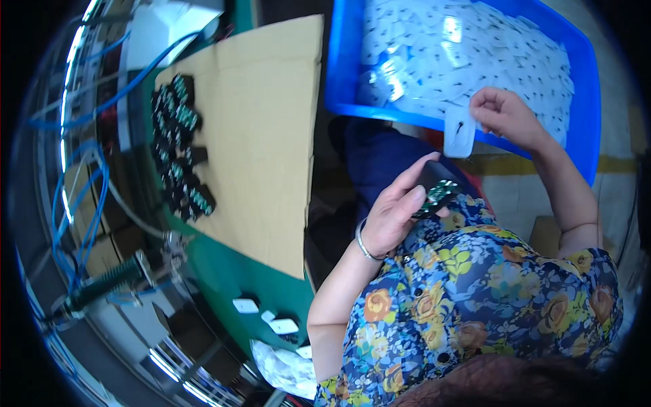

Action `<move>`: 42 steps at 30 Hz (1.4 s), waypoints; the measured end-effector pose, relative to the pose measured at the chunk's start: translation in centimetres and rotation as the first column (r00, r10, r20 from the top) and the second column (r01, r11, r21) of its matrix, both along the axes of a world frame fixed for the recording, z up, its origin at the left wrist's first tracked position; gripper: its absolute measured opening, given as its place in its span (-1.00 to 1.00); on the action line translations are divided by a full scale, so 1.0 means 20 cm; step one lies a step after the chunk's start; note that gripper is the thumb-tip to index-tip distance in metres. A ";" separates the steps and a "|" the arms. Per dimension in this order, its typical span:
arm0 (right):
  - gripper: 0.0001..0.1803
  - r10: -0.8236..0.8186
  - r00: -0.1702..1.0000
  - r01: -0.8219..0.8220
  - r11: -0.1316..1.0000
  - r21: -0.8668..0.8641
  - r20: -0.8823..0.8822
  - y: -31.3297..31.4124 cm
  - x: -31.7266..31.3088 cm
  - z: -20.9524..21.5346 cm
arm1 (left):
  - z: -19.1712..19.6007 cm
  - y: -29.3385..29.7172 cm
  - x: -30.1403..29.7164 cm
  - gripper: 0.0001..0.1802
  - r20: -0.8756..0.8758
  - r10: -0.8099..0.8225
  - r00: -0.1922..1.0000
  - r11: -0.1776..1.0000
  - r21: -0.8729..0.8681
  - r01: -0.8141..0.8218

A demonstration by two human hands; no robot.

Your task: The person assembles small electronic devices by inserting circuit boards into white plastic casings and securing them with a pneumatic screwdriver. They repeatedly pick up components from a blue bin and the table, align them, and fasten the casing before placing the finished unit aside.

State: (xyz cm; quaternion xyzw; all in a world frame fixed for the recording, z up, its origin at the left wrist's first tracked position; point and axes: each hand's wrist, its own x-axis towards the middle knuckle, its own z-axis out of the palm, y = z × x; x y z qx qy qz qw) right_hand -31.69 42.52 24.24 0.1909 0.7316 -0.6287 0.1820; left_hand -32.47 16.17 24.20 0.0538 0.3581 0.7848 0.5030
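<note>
My left hand [395, 216] is closed round a black plastic housing [434, 178], with the thumb on top. A green circuit board [441, 195] shows on the housing's near side. Over the rim of a blue bin [407, 117], my right hand [505, 117] pinches a flat white rectangular piece [458, 141] by its side edge. That piece has rounded corners and a small dark mark in its middle. Many similar white pieces [468, 54] with dark marks fill the bin. The two hands are apart, the left one nearer my body.
A cardboard sheet [261, 136] lies on the green table [217, 264] at left. Several black housings with green boards [178, 149] are piled along its left side. White parts [245, 306] and a clear plastic bag [281, 366] lie nearer. Blue hoses [102, 183] hang at far left.
</note>
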 end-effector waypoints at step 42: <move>-0.16 -0.172 0.942 -0.202 0.394 -0.897 -0.288 -1.00 -0.09 0.04 | 0.21 -0.16 0.16 -0.36 -0.976 -0.185 0.116 0.266 -0.164 -0.950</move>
